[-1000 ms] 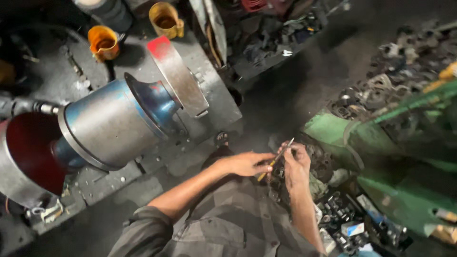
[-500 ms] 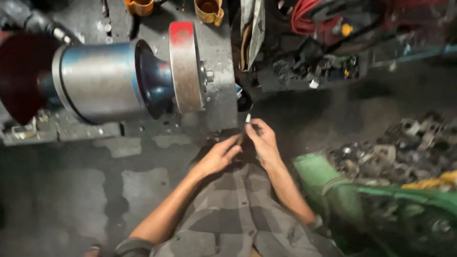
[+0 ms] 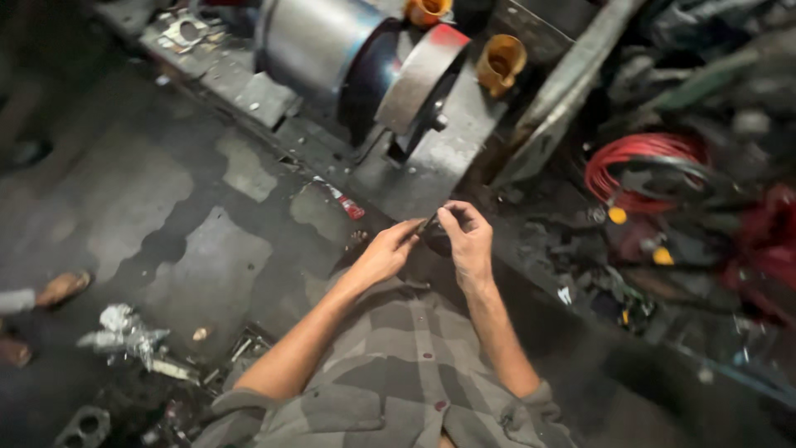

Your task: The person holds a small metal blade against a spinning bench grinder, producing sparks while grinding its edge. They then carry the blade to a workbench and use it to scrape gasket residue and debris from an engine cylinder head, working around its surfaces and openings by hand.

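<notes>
While sitting low over the stained floor [image 3: 166, 207]: gripping a small dark round part [image 3: 436, 241] with the right hand [image 3: 466, 236], fingers curled around its far side. Pinching a thin rod-like tool [image 3: 426, 224] at the part's top edge; exact tool type not discernible. Closing the left hand [image 3: 385, 253] against the part's near side, fingertips touching it. Resting both hands together, just short of the bench grinder [image 3: 390, 70] beyond them. Red coiled cable [image 3: 634, 170] lying well off to the right hand's side.

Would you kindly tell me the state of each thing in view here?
Left hand: pinching the small dark part.
Right hand: gripping it from above.
Small dark part: held between both hands.
Grinding wheel: bare, untouched.
Red cable: coiled.
Yellow cups: upright.
</notes>
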A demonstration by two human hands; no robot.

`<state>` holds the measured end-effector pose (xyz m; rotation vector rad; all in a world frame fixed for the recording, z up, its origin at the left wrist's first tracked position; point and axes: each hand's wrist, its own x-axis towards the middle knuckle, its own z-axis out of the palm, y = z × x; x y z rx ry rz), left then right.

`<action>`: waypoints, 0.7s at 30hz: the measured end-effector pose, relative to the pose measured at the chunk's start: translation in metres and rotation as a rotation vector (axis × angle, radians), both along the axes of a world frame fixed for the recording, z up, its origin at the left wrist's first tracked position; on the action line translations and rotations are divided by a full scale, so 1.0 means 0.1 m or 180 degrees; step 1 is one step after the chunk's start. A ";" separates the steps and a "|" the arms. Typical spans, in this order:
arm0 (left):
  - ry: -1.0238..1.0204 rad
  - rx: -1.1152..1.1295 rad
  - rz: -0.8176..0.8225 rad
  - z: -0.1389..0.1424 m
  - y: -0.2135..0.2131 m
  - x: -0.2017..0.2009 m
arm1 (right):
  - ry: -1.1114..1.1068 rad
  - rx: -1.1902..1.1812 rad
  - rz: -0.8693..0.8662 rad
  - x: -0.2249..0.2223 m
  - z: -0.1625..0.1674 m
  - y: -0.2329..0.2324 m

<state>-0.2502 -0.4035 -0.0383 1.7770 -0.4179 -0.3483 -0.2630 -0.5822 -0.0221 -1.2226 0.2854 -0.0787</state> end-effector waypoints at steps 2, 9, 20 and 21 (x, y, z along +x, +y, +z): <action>0.0047 0.0076 0.0140 0.05 0.01 -0.07 | -0.0085 -0.0102 0.0161 0.02 0.01 -0.04; 0.0143 -0.0030 0.0648 0.11 0.01 -0.05 | -0.0032 -0.0215 0.0284 0.29 0.08 0.00; 0.0040 -0.0296 0.0531 0.14 0.14 0.55 | -0.0305 -0.0700 -0.0057 0.85 0.20 0.24; 0.0059 -0.0314 0.0474 0.13 0.17 0.61 | -0.0326 -0.0705 -0.0117 0.87 0.20 0.27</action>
